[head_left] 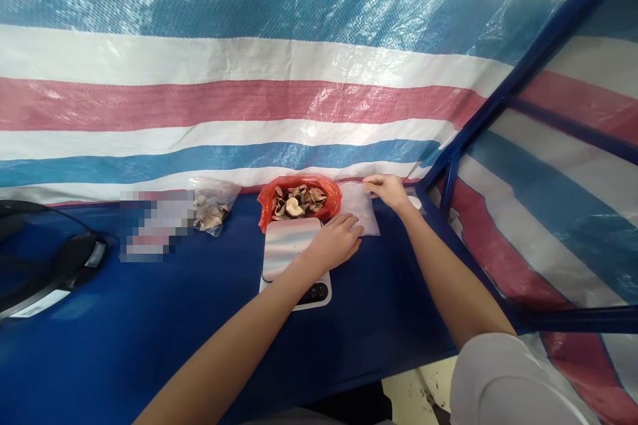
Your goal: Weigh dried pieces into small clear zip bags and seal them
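A stack of clear plastic bags [367, 218] lies at the back of the blue table, right of a red plastic bag [264, 210]. My right hand [389, 190] pinches at the upper right edge of the clear bags, thumb and forefinger together. Over their left side rests my left hand [337, 239], fingers stretched out and holding nothing. Its wrist passes above a white kitchen scale [284, 246] with a shiny plate; the forearm hides part of the scale. Dried mushroom pieces [295, 206] fill the opened red bag behind the scale.
A clear bag of dried mushroom pieces [212, 212] stands left of the red bag, beside a pixelated item [162, 222]. A black headset-like device [74, 265] lies at far left. Striped sheeting [239, 103] and a blue metal frame [498, 103] border the table.
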Motion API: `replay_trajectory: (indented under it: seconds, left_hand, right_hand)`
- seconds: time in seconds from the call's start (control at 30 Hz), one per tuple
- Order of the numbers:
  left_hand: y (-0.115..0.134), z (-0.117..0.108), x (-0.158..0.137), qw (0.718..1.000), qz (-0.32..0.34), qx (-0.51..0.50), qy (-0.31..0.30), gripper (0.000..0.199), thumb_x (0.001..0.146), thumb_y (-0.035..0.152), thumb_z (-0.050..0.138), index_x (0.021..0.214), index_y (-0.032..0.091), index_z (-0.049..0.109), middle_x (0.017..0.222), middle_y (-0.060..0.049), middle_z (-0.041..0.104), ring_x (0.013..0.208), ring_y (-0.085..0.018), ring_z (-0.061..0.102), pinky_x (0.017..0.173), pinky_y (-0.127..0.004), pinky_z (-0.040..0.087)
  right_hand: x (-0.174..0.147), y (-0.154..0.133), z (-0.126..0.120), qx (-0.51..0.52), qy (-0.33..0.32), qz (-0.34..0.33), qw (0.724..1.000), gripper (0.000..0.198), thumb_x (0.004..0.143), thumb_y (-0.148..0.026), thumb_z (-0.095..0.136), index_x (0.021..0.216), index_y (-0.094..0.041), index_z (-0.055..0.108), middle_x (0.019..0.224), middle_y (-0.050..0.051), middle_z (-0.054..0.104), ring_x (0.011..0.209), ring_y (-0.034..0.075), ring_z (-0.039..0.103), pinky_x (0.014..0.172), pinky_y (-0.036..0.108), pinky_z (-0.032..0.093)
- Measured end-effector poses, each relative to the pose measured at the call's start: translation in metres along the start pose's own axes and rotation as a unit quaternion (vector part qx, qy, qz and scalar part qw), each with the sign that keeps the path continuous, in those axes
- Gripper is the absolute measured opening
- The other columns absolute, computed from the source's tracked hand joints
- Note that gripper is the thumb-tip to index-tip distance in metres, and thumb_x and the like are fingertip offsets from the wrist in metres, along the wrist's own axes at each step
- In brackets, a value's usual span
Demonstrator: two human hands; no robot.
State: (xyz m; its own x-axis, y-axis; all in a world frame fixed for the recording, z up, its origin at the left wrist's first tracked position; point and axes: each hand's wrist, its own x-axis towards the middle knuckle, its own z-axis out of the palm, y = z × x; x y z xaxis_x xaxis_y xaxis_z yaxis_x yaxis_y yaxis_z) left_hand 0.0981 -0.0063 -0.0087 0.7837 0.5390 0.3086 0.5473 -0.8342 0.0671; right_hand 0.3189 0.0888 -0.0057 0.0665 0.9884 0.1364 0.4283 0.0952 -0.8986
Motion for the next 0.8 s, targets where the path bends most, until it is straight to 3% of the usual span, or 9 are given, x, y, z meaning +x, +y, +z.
replay_trajectory:
  seconds: [0.1, 0.2, 0.3, 0.5, 0.6, 0.8]
  left_hand:
    - [-0.001, 0.003, 0.000, 0.999, -0.017, -0.002, -0.038, 0.020, 0.097, 0.026, 0.057, 0.109, 0.013, 0.067, 0.119, -0.016, 0.066, 0.123, -0.031, 0.060, 0.105, -0.044, 0.050]
    - [-0.001, 0.004, 0.000, 0.998, -0.027, -0.008, -0.051, 0.022, 0.097, 0.028, 0.058, 0.110, 0.013, 0.067, 0.119, -0.016, 0.066, 0.124, -0.031, 0.059, 0.106, -0.043, 0.050]
    - [-0.001, 0.006, 0.001, 0.999, -0.029, -0.015, -0.043, 0.023, 0.098, 0.028, 0.055, 0.110, 0.013, 0.067, 0.119, -0.016, 0.066, 0.124, -0.030, 0.059, 0.107, -0.043, 0.049]
    - [-0.004, 0.014, 0.002, 0.999, -0.022, -0.025, -0.031, 0.027, 0.099, 0.029, 0.052, 0.114, 0.012, 0.068, 0.121, -0.017, 0.067, 0.127, -0.031, 0.058, 0.111, -0.046, 0.045]
    - [-0.006, 0.014, 0.001, 0.999, -0.014, -0.025, -0.032, 0.029, 0.099, 0.030, 0.053, 0.116, 0.011, 0.068, 0.123, -0.017, 0.067, 0.131, -0.032, 0.056, 0.112, -0.046, 0.045]
    - [-0.006, 0.013, -0.001, 0.999, -0.020, -0.019, -0.027, 0.028, 0.096, 0.031, 0.058, 0.112, 0.011, 0.069, 0.118, -0.018, 0.068, 0.124, -0.032, 0.059, 0.106, -0.044, 0.048]
  right_hand:
    - [-0.004, 0.001, 0.005, -0.106, 0.021, -0.042, 0.993, 0.019, 0.082, -0.026, 0.073, 0.098, -0.021, 0.080, 0.105, 0.006, 0.080, 0.093, 0.025, 0.077, 0.079, 0.038, 0.065]
    - [-0.017, -0.003, 0.003, -0.221, 0.065, -0.090, 0.969, 0.022, 0.086, -0.026, 0.071, 0.106, -0.024, 0.079, 0.106, 0.005, 0.080, 0.100, 0.026, 0.076, 0.097, 0.041, 0.059]
    - [-0.038, -0.010, 0.002, -0.288, 0.095, -0.152, 0.941, 0.027, 0.092, -0.030, 0.065, 0.117, -0.026, 0.076, 0.119, 0.005, 0.077, 0.101, 0.026, 0.076, 0.093, 0.039, 0.060]
    - [-0.054, -0.010, 0.026, -0.318, -0.011, -0.261, 0.912, 0.028, 0.099, -0.032, 0.056, 0.118, -0.025, 0.076, 0.128, 0.004, 0.073, 0.120, 0.022, 0.069, 0.101, 0.033, 0.056]
    - [-0.047, -0.003, 0.035, -0.338, -0.064, -0.259, 0.903, 0.034, 0.099, -0.034, 0.055, 0.129, -0.026, 0.070, 0.138, 0.004, 0.067, 0.127, 0.023, 0.064, 0.109, 0.037, 0.052]
    - [-0.034, 0.011, 0.037, -0.361, -0.104, -0.258, 0.890, 0.039, 0.101, -0.032, 0.051, 0.136, -0.024, 0.066, 0.145, 0.006, 0.061, 0.139, 0.026, 0.054, 0.118, 0.043, 0.045]
